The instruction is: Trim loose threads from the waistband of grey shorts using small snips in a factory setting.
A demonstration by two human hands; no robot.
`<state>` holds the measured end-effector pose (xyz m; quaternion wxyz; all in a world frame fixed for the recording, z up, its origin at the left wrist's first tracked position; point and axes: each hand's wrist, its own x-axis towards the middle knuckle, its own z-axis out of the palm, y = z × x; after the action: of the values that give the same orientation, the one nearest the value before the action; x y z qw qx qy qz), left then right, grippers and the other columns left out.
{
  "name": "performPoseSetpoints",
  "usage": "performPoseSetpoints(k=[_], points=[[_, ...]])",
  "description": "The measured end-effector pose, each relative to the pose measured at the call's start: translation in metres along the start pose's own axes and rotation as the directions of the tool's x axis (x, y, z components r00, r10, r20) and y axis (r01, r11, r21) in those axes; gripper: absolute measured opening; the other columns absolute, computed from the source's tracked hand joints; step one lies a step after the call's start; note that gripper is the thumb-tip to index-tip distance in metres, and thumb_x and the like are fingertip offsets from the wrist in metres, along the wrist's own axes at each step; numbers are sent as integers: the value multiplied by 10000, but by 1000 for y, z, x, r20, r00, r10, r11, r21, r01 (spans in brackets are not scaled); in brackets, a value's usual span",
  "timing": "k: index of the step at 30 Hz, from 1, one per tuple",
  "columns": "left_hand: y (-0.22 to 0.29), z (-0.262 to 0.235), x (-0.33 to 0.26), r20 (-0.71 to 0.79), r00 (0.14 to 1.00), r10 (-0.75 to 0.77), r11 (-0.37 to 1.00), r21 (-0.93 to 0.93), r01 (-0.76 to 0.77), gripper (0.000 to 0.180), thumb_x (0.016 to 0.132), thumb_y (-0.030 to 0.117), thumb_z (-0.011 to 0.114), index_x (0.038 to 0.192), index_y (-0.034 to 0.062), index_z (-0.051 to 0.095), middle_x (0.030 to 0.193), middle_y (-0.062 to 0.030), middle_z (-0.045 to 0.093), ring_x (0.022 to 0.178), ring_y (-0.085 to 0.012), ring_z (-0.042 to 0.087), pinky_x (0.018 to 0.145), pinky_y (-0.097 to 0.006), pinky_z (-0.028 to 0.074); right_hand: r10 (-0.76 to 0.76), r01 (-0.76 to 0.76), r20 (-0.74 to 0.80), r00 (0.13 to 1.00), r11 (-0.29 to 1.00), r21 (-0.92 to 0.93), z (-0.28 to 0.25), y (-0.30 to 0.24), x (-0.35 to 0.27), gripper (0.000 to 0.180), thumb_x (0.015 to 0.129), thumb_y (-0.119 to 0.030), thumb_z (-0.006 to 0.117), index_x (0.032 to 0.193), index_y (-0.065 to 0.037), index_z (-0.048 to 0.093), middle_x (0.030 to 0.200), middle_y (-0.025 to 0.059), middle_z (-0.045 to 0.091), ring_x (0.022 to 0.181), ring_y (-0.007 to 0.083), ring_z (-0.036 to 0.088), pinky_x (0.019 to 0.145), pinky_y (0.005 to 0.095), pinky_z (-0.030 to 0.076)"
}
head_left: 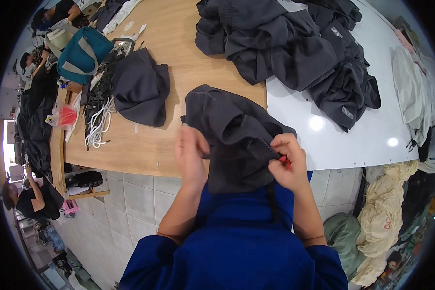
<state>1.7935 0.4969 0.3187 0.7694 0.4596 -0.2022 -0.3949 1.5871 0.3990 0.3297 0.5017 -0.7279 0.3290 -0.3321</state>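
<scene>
A dark grey cloth garment [237, 169] lies bunched at the near edge of the table and hangs over it toward my blue top. My right hand [290, 164] is closed at the garment's right edge, pinching a seam. A small red object [286, 162] shows between its fingers; its kind is mostly hidden. My left hand [191, 154] is beside the garment's left side, slightly blurred, with fingers stretched upward and apart and nothing seen in them.
Another folded dark grey piece [141, 87] lies left, beside white cords [99, 125] and a teal bag [84, 54]. A large heap of dark garments [295, 43] covers the far right. Cream cloth [384, 212] hangs at lower right. Other people work at far left.
</scene>
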Motion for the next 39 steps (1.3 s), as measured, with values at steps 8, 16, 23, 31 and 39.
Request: performPoseSetpoints(k=[8, 16, 23, 31, 39], points=[[25, 42, 13, 716, 693, 87, 385, 618, -686, 239, 822, 312, 609, 917, 93, 614, 1347, -189, 388, 1263, -328, 318, 1052, -470, 175, -46, -144, 540, 840, 942, 304, -39, -11, 25, 240, 602, 53, 483, 796, 11, 619, 693, 40, 577, 648, 155, 471, 639, 250, 382], [2, 36, 1, 506, 799, -326, 945, 146, 294, 122, 865, 134, 604, 839, 74, 500, 884, -8, 593, 802, -58, 523, 942, -337, 354, 181, -202, 168, 969, 972, 118, -29, 0, 34, 209, 707, 52, 528, 876, -25, 625, 959, 80, 579, 908, 155, 519, 770, 247, 386], [0, 44, 3, 273, 905, -327, 937, -33, 348, 178, 859, -16, 566, 981, 55, 457, 888, -39, 605, 816, -50, 557, 737, -169, 443, -210, 162, -449, 868, 976, -142, -12, -15, 22, 213, 806, 82, 492, 984, 2, 578, 1007, 109, 571, 935, 175, 516, 802, 245, 391], [12, 57, 2, 230, 960, -162, 984, 114, 138, 270, 843, -69, 553, 1079, 12, 453, 907, -72, 604, 861, -86, 584, 752, -176, 459, -145, 144, -3, 989, 977, 159, -16, -9, -7, 602, 813, -158, 668, 1255, -8, 288, 743, 30, 469, 624, 86, 420, 562, 193, 337], [11, 60, 1, 217, 967, -132, 984, 145, 102, 280, 834, -83, 550, 1088, -4, 466, 958, -66, 565, 884, -93, 578, 782, -190, 457, -262, 212, -136, 955, 929, -303, -7, -24, -1, 330, 626, -122, 772, 908, -28, 630, 804, 111, 597, 637, 227, 573, 550, 271, 435]])
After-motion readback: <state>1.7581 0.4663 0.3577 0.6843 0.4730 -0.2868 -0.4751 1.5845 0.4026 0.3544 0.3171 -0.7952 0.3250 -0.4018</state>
